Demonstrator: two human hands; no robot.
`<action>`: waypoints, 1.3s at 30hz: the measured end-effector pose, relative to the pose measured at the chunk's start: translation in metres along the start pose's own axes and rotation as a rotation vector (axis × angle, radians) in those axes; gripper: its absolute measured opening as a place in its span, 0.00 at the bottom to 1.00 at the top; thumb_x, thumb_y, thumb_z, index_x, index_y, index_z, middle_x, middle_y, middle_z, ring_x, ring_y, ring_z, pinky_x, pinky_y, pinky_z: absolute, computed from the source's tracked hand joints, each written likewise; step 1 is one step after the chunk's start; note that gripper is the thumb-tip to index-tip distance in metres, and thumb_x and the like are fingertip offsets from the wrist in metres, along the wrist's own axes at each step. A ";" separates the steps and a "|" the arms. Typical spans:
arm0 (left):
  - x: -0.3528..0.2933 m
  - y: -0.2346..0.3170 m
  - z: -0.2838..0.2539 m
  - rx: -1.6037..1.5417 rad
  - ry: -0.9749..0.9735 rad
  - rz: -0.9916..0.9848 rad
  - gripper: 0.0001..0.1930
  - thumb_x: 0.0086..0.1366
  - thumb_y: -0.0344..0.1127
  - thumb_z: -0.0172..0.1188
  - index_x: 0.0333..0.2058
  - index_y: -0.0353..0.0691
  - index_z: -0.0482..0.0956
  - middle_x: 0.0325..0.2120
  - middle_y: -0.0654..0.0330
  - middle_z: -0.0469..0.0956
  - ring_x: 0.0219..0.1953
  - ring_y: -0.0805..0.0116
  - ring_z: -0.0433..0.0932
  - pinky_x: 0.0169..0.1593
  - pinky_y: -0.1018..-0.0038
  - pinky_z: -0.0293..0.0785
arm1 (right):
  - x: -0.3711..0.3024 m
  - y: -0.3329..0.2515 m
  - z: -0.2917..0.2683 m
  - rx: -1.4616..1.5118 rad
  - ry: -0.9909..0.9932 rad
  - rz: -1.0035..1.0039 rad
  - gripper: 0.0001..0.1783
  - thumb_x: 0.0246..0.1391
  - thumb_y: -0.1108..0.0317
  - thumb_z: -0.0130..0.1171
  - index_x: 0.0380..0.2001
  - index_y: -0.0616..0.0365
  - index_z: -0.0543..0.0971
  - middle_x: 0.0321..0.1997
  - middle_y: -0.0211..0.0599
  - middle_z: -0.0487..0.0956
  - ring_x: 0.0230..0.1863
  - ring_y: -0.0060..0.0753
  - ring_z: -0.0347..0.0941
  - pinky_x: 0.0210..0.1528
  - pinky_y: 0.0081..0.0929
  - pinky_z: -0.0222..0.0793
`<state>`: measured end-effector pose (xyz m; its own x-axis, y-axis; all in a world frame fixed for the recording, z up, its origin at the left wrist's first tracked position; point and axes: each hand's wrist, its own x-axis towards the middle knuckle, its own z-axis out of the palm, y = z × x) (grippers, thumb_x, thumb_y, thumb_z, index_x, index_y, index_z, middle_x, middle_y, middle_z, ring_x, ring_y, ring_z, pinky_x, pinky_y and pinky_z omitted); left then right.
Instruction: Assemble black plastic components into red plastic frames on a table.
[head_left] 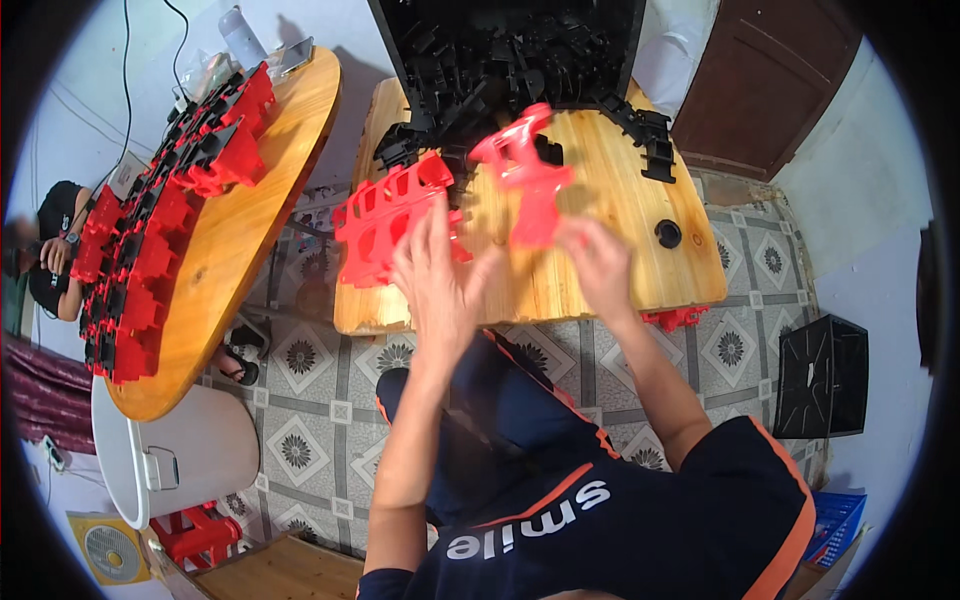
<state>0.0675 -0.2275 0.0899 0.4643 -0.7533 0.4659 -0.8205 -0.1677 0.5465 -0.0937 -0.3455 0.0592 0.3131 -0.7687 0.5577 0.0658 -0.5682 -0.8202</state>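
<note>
My left hand [437, 285] has its fingers stretched out and its thumb apart, over the near right edge of several red moulded plastic pieces [385, 215] at the table's left. My right hand [600, 265] is closed, fingertips at the lower end of a long red plastic part [535, 190] with cut-outs. That part is smeared by motion and tilted above the wooden table [640, 270]. Behind it lie loose black plastic parts [400, 143], some partly hidden by the red ones. A small round black piece [668, 234] sits right of my right hand.
A large black bin [630, 60] full of black parts stands at the table's back. On a second wooden table [240, 230] at left are rows of red-and-black assemblies [150, 245]. Another person [62, 250] is beyond it. A white tub [205, 450] and a black crate [822, 378] stand on the floor.
</note>
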 end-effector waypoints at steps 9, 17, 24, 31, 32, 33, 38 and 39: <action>-0.024 -0.003 0.006 -1.432 0.042 -0.519 0.54 0.52 0.21 0.68 0.70 0.50 0.42 0.54 0.52 0.68 0.54 0.60 0.72 0.56 0.63 0.73 | 0.109 0.059 0.019 -0.306 -0.103 -0.197 0.21 0.58 0.51 0.58 0.44 0.58 0.81 0.51 0.48 0.78 0.53 0.46 0.73 0.55 0.35 0.68; -0.057 -0.023 0.011 -1.811 -0.218 -0.446 0.61 0.49 0.55 0.74 0.70 0.52 0.37 0.62 0.53 0.57 0.55 0.54 0.73 0.52 0.57 0.78 | 0.135 0.111 -0.021 -0.009 -0.378 0.499 0.19 0.59 0.59 0.60 0.47 0.61 0.77 0.35 0.34 0.80 0.34 0.27 0.77 0.39 0.24 0.74; -0.057 0.001 0.032 -1.498 -0.219 -0.630 0.56 0.58 0.65 0.61 0.71 0.54 0.31 0.62 0.49 0.56 0.56 0.54 0.71 0.53 0.59 0.75 | 0.107 0.102 -0.075 -0.280 -0.381 0.731 0.10 0.61 0.67 0.56 0.36 0.63 0.79 0.27 0.28 0.77 0.25 0.18 0.76 0.25 0.17 0.72; -0.048 0.000 0.042 -1.682 -0.200 -0.723 0.44 0.68 0.50 0.54 0.71 0.54 0.34 0.62 0.52 0.56 0.60 0.54 0.66 0.57 0.56 0.72 | 0.117 0.081 -0.060 -0.620 -0.701 -0.231 0.20 0.55 0.64 0.63 0.50 0.58 0.78 0.53 0.42 0.72 0.55 0.42 0.69 0.57 0.33 0.64; -0.048 0.001 0.041 -1.683 -0.201 -0.724 0.44 0.68 0.50 0.54 0.71 0.54 0.34 0.62 0.52 0.56 0.60 0.54 0.66 0.57 0.56 0.72 | 0.114 0.078 -0.065 -0.622 -0.702 -0.230 0.20 0.55 0.64 0.63 0.50 0.58 0.78 0.53 0.42 0.72 0.55 0.42 0.69 0.57 0.33 0.64; -0.047 0.005 0.039 -1.667 -0.200 -0.721 0.43 0.68 0.49 0.53 0.71 0.53 0.35 0.61 0.52 0.56 0.61 0.55 0.65 0.58 0.56 0.71 | 0.110 0.072 -0.070 -0.620 -0.662 -0.169 0.20 0.55 0.64 0.63 0.50 0.57 0.78 0.52 0.41 0.72 0.54 0.42 0.69 0.56 0.33 0.64; -0.039 0.012 0.037 -1.624 -0.199 -0.732 0.42 0.69 0.43 0.54 0.71 0.55 0.34 0.61 0.52 0.56 0.64 0.57 0.61 0.63 0.58 0.65 | 0.068 0.038 -0.069 -0.587 -0.376 0.188 0.24 0.50 0.61 0.68 0.50 0.55 0.78 0.45 0.40 0.72 0.48 0.41 0.71 0.48 0.32 0.69; -0.040 0.009 0.037 -1.665 -0.186 -0.720 0.44 0.68 0.38 0.56 0.71 0.55 0.33 0.61 0.52 0.56 0.63 0.57 0.61 0.63 0.59 0.65 | 0.055 0.032 -0.064 -0.590 -0.371 0.190 0.24 0.50 0.61 0.68 0.50 0.55 0.78 0.45 0.40 0.72 0.48 0.41 0.71 0.48 0.32 0.69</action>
<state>0.0289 -0.2227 0.0503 0.4026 -0.9016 -0.1583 0.7040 0.1945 0.6831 -0.1353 -0.4249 0.0720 0.5765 -0.7791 0.2462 -0.5117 -0.5792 -0.6346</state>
